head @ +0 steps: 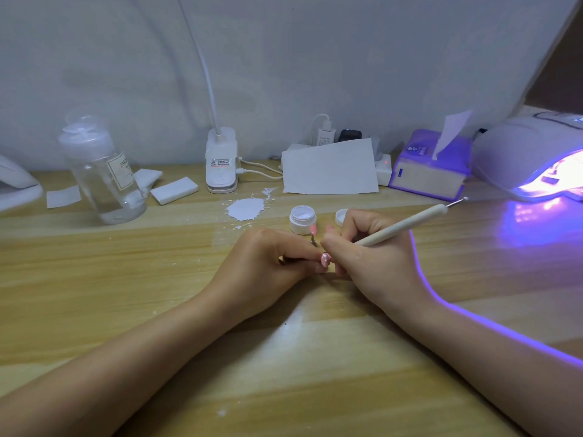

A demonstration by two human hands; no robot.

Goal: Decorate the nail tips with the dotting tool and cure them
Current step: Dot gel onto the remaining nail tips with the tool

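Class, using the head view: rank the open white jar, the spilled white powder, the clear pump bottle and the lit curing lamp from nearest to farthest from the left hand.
From the left hand:
1. Open white jar, just beyond the fingertips.
2. Spilled white powder, farther back, slightly left.
3. Clear pump bottle, far left.
4. Lit curing lamp, far right corner, glowing purple.

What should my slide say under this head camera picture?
Right hand holds the dotting tool over a pink nail tip pinched by the left hand.
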